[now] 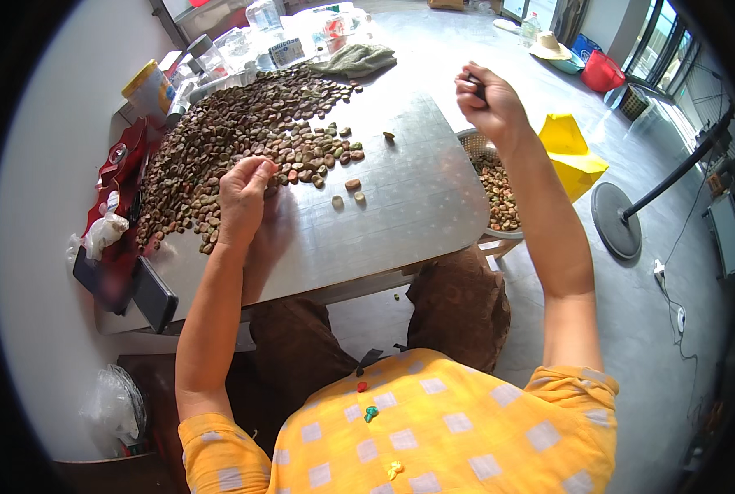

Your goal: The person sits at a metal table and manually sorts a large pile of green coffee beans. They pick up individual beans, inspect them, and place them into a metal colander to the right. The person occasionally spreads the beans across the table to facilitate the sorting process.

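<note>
A large heap of brown, partly green, bean-like nuts (219, 123) covers the left half of the metal-topped table (409, 214). At its near right edge is my left hand (246, 193), thumb and fingers pinched together; a reddish bit shows by the fingertips, and I cannot tell whether it is held. My right hand (491, 103) is raised past the table's right side, fingers closed on a small dark object (476, 87) whose kind is mostly hidden. Loose pieces lie apart on the metal: a dark nut (389, 136), a brown nut (352, 184) and a pale piece (337, 202).
Beside the table's right edge, a perforated basin (471, 140) holds more nuts. A yellow container (577, 165) and a round black stand base (616, 218) are farther right. Plastic bottles (262, 16) and a green cloth (355, 60) crowd the back; a phone (155, 295) lies at the near left corner.
</note>
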Motion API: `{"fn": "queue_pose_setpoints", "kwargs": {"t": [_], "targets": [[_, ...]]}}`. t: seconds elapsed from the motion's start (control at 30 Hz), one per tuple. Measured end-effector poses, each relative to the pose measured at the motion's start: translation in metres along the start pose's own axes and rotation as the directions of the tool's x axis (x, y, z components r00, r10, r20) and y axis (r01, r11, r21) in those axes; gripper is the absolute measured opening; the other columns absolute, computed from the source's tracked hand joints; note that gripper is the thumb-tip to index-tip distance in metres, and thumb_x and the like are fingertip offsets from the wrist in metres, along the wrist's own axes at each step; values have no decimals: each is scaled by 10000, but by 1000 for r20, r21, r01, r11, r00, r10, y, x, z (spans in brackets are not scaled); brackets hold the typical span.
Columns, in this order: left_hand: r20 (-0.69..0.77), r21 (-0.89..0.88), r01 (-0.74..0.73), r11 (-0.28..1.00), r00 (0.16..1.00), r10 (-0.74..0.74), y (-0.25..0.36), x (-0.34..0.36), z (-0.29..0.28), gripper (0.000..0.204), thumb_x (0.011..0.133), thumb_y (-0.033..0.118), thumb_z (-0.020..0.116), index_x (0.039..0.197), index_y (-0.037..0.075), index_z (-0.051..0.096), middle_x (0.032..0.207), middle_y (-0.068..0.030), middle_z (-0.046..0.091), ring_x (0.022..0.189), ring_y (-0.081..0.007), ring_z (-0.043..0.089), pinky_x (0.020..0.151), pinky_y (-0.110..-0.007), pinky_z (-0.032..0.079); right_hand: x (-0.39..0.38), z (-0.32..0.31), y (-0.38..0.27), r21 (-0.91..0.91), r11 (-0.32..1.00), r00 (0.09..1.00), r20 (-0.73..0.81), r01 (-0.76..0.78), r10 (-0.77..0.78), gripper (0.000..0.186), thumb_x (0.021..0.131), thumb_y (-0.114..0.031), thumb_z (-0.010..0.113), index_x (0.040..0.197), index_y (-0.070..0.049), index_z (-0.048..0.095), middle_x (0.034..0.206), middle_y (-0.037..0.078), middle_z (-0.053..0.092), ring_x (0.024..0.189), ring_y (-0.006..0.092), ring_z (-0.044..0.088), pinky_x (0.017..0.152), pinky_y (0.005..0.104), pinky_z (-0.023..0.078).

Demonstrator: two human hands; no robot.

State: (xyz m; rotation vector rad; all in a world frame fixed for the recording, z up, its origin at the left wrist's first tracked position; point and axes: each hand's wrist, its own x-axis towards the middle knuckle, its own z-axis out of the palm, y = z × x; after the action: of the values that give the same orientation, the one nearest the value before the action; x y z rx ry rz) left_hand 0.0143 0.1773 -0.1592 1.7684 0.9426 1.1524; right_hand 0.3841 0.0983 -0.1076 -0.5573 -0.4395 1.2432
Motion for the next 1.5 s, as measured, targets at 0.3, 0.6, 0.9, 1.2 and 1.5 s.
{"fn": "queue_pose_setpoints", "kwargs": {"t": [0.3,0.6,0.9,1.2,1.5], "targets": [[101,94,-161,982,983,151,12,0,43,123,874,91,597,912,-9,659,771,-47,646,694,-97,581,652,-237,468,-32,-319,-95,-516,830,834,-538,-213,-121,145,930,-199,502,965,-71,560,820,93,610,721,165,598,568,299,520],[-64,433,-186,882,970,236,24,-15,11,129,831,99,613,904,6,665,870,-138,653,792,-262,615,741,-345,482,-22,-57,19,-947,161,913,209,278,-349,262,930,-230,544,1082,-25,602,965,50,634,912,150,580,802,278,463],[151,674,-237,700,971,183,22,-28,16,240,820,213,623,1010,73,669,1190,-120,580,1133,-288,511,923,-434,371,-52,58,141,-660,-577,877,376,481,300,842,811,-684,461,1407,-103,335,1462,219,261,1367,366,233,1087,577,160],[-46,610,-116,784,982,181,18,-20,6,186,845,194,557,943,77,663,983,-114,633,984,-312,562,857,-461,396,-11,98,208,-616,-505,797,472,605,378,574,892,-469,449,1340,-110,430,1459,161,308,1366,356,242,1075,599,179],[-222,743,145,653,974,36,20,-13,-11,436,874,319,538,1206,37,545,1294,-166,489,1279,-354,369,1041,-503,257,-3,111,205,-486,-526,684,669,698,289,561,849,-492,544,1227,-78,533,1406,187,378,1348,335,290,1060,600,210]]}}
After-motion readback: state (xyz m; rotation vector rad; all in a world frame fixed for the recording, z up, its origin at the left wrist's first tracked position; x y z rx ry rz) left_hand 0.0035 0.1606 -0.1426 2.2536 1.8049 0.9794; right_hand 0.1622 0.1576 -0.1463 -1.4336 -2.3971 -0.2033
